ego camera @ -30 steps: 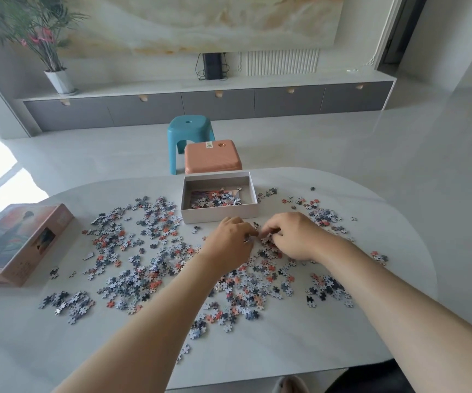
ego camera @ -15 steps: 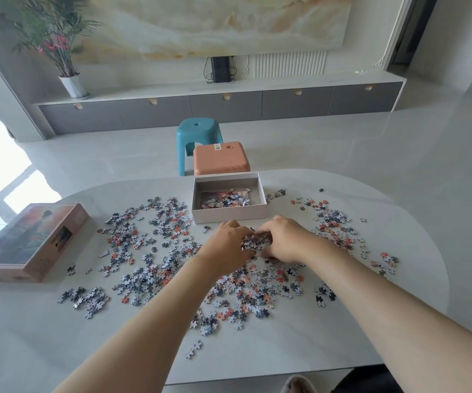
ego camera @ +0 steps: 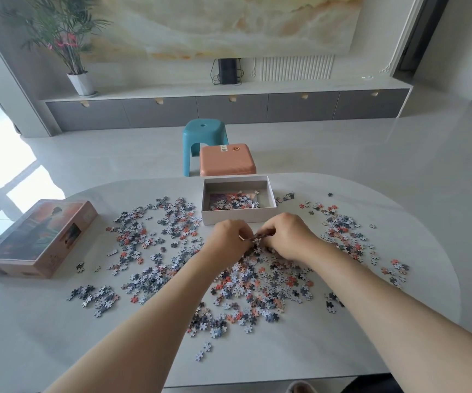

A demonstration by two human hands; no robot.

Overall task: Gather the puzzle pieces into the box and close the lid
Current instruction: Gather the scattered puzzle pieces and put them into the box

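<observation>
My left hand [ego camera: 229, 240] and right hand [ego camera: 288, 236] meet, fingers [ego camera: 245, 233] curled, pinching a clump of puzzle pieces [ego camera: 263, 236] between them. The open box [ego camera: 237, 219] sits just beyond.

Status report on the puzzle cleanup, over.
Left hand and right hand both pinching a clump of pieces, just short of the box. Box open, few inside; loose pieces across table. Lid off, far left. Nothing blocking the box.

The puzzle pieces [ego camera: 257, 282] speckle slate blue, navy, white and coral over the pale grey bench [ego camera: 44, 336]. The box [ego camera: 237, 217] at twelve o'clock is plain white; the lid [ego camera: 39, 236] at nine o'clock is pink, printed with a dark teal figure.
</observation>
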